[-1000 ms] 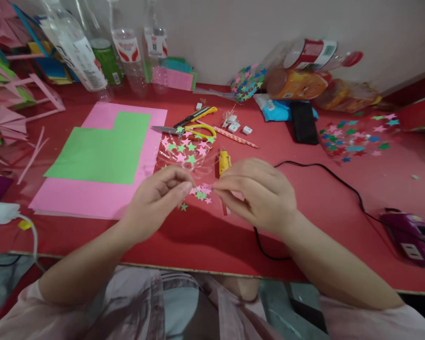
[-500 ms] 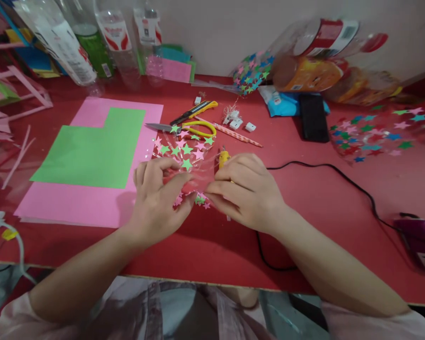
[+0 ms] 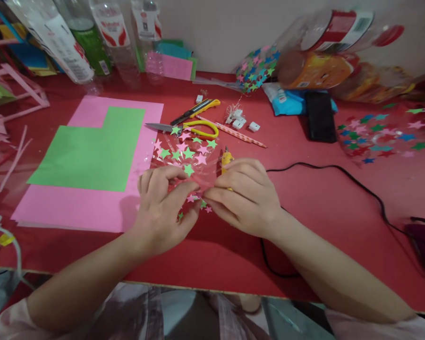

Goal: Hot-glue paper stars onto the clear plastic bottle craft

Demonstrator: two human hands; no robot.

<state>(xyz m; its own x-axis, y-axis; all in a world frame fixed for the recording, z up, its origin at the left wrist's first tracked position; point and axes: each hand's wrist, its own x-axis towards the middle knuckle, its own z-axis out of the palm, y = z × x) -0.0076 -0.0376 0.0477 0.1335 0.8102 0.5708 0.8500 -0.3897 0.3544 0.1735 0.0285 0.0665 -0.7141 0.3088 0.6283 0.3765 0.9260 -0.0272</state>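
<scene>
A clear plastic piece dotted with pink and green paper stars (image 3: 188, 153) lies in front of me, its strips spreading toward the scissors. My left hand (image 3: 165, 205) curls around its near end, thumb and index finger gripping the plastic. From the other side my right hand (image 3: 246, 198) pinches with its fingertips at the same near end, almost touching my left thumb; what sits between those fingertips is too small to make out. Partly beneath the right hand rests a yellow tool with a pointed tip (image 3: 226, 160). Yellow-handled scissors (image 3: 207, 127) lie just beyond the stars.
Green paper (image 3: 88, 151) overlies pink sheets (image 3: 78, 208) at left. Beyond are a box cutter (image 3: 194, 111), a striped pencil (image 3: 241, 135), small white pieces (image 3: 239, 122) and a phone (image 3: 320, 118). A black cord (image 3: 326, 165) crosses the right side. Bottles (image 3: 113, 38) line the wall.
Both hands stay at the plastic piece, and its near end has shifted slightly. My left fingertips have come closer to the right ones. The whole view has tilted a little.
</scene>
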